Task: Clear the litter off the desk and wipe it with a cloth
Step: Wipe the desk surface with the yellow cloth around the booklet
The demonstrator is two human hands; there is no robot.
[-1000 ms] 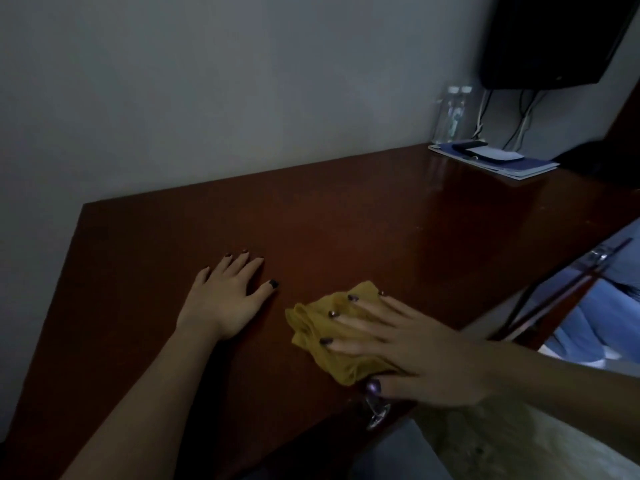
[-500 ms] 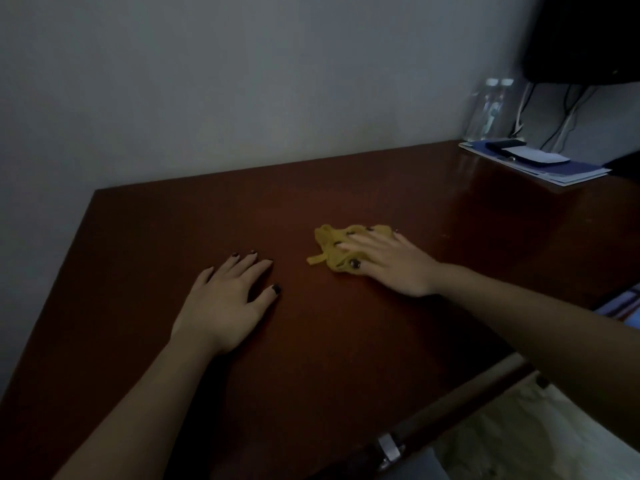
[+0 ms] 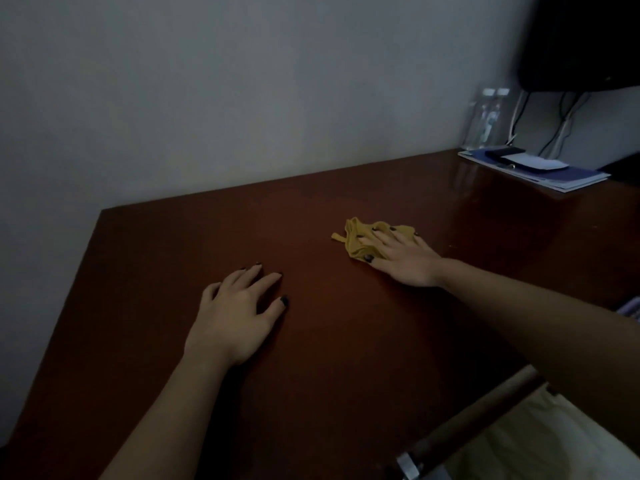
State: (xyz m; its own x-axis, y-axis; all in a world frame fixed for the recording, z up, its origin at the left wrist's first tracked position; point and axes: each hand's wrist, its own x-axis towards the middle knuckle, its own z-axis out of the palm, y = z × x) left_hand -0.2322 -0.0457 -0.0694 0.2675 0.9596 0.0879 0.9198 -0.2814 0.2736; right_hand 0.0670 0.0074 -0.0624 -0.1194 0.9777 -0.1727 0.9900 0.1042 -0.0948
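We judged litter cleared, wiping underway: right hand [image 3: 405, 263] pressed the yellow cloth [image 3: 356, 244] on the counter [image 3: 346, 358] with straight fingers [image 3: 378, 238], left hand [image 3: 235, 318] rested flat, fingers spread.

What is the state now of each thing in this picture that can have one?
Right hand: fingers spread, pressing the yellow cloth onto the desk.
Left hand: flat on the desk, holding nothing.
Yellow cloth: crumpled, partly under the right hand.
Two bottles: upright by the wall, capped.
Stack of papers: lying flat at the far right.
Wall screen: dark.
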